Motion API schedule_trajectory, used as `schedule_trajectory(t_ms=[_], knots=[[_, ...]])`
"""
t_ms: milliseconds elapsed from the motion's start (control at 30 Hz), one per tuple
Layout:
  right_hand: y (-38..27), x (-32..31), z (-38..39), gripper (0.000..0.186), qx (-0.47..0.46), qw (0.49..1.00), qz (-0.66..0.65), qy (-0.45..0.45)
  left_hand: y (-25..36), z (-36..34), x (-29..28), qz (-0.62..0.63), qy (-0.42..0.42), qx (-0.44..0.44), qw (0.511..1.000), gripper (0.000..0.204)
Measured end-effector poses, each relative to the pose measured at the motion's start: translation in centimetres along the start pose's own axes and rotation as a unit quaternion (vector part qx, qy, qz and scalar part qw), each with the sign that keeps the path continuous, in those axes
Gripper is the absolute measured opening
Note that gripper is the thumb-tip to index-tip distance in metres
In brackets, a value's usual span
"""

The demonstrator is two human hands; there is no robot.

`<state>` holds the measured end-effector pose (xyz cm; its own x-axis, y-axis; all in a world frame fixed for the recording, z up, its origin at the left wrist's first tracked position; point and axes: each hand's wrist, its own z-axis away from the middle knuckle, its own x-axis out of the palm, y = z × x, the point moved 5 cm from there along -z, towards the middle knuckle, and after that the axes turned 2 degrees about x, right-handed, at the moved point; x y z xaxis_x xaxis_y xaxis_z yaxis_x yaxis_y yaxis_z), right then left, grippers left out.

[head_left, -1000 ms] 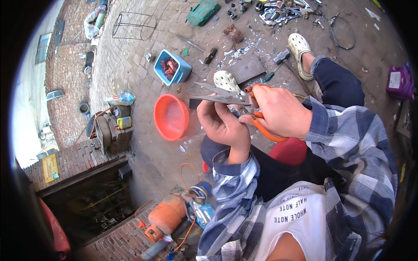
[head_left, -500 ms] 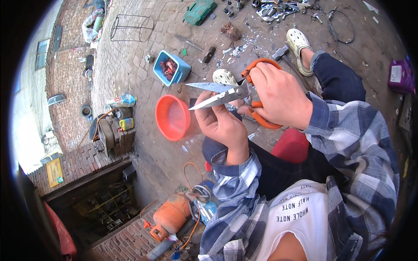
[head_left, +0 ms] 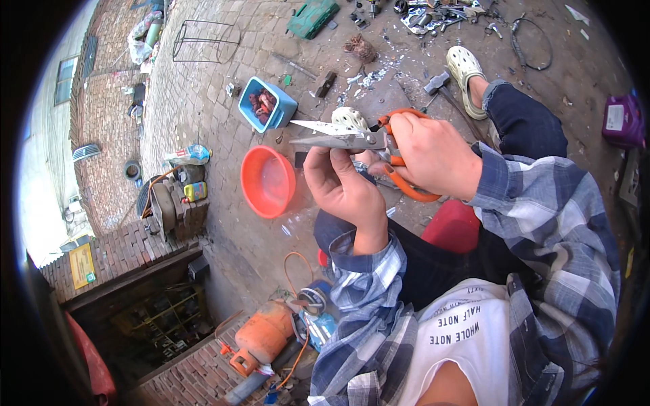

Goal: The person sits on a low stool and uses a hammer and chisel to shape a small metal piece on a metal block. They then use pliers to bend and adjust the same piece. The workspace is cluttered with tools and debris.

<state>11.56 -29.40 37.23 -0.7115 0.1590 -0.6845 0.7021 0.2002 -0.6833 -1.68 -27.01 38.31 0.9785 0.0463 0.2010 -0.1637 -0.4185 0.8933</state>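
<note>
My right hand (head_left: 433, 154) is closed around the orange handles of a large pair of scissors (head_left: 345, 140), held over my lap. The blades point left and stand slightly apart, the far one bright, the near one dark grey. Below the near blade, my left hand (head_left: 349, 189) is curled palm-up, its thumb and fingertips against that blade. The blade partly hides those fingertips, so anything small between them cannot be seen. Beyond the blades is my cream clog (head_left: 350, 119). An orange-red basin (head_left: 267, 181) stands on the ground left of my left hand.
A blue tub (head_left: 267, 104) with reddish-brown pieces stands beyond the basin. A hammer (head_left: 437, 84) lies near my other clog, with scattered metal parts (head_left: 433, 17) farther off. Orange gas cylinder (head_left: 265, 333) at lower left, beside a dark pit (head_left: 145, 331). Purple jug (head_left: 623, 120) at far right.
The scissors have turned in my right hand: the blades, earlier slanting down to the left, now lie nearly level and closer together. My left fingertips now show beneath the near blade.
</note>
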Motion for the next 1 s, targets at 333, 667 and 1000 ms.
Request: schedule_trajectory(t_ms=[333,667,1000], knots=[[1.5,1.0,-0.1,0.045,0.079,0.984,-0.151,-0.047,-1.2,-0.7,-0.5,0.133,-0.018,-0.078,0.988,0.014],[0.5,-0.1,-0.2,0.052,-0.02,0.998,-0.034,0.043,-2.1,-0.7,-0.7,0.195,0.018,-0.146,0.97,0.019],[0.6,0.1,-0.3,0.05,-0.004,0.999,-0.031,0.032,-1.2,-1.0,-0.4,0.173,-0.022,-0.073,0.982,0.017]])
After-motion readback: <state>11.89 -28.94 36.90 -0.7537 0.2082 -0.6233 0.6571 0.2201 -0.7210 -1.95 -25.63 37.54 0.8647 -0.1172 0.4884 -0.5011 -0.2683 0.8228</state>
